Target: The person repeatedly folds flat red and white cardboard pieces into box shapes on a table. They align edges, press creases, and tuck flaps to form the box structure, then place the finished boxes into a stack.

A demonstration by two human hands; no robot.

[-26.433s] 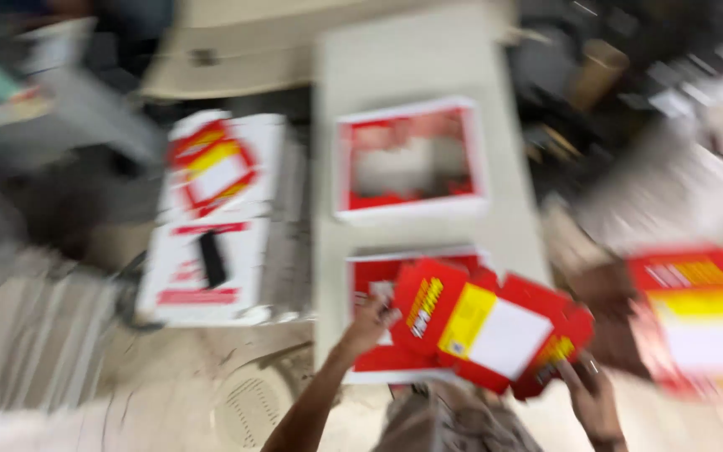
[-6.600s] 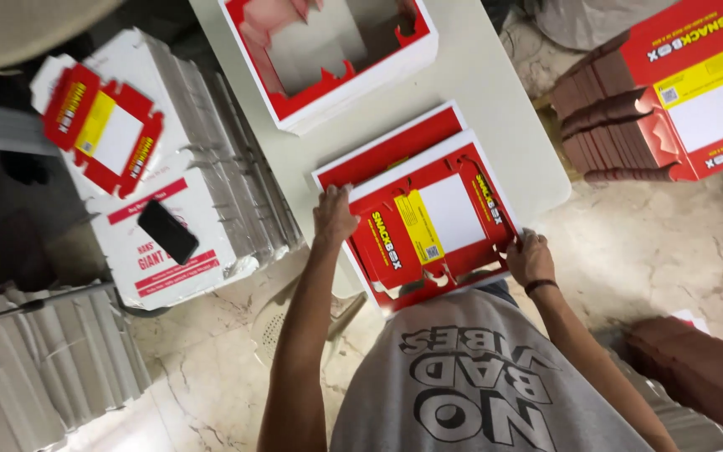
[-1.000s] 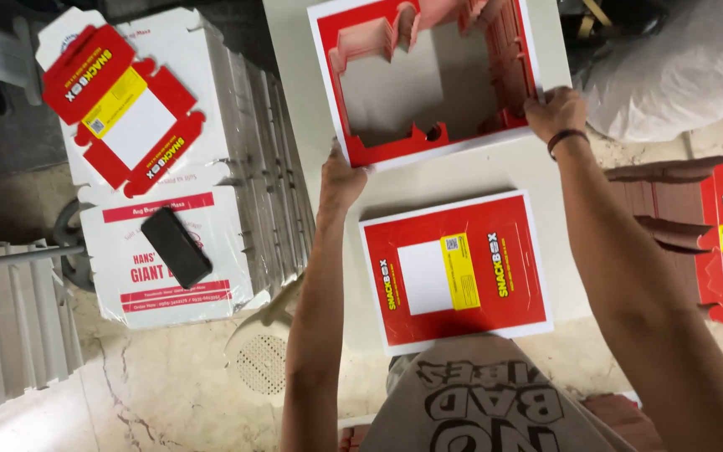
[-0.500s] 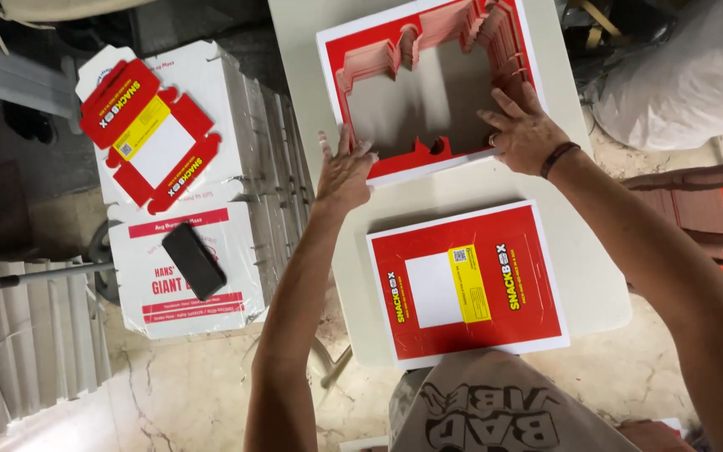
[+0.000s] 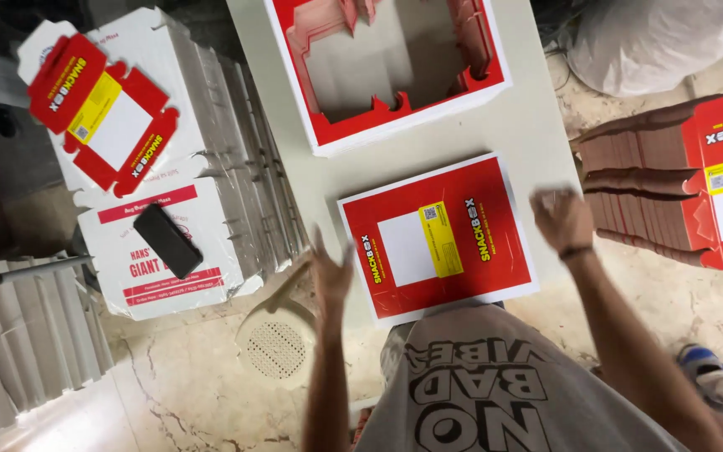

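A stack of red printed cardboard sheets (image 5: 437,238) with a white and yellow panel lies on the near end of the pale table (image 5: 537,125). My left hand (image 5: 330,272) hovers at the stack's left edge, fingers spread, holding nothing. My right hand (image 5: 564,219) is off the stack's right edge, fingers curled and blurred, with nothing seen in it. Beyond the stack lies a pile of red punched-out frame sheets (image 5: 387,67) with an empty middle.
Left of the table stand white cartons (image 5: 186,192), with a flat red box blank (image 5: 102,113) and a black phone (image 5: 167,241) on top. A stack of folded red boxes (image 5: 696,180) lies on the floor at right. A round floor grate (image 5: 276,347) sits near my legs.
Both hands left the frame sheets at the far end and pulled back to either side of the near red stack. The camera view shifted closer.
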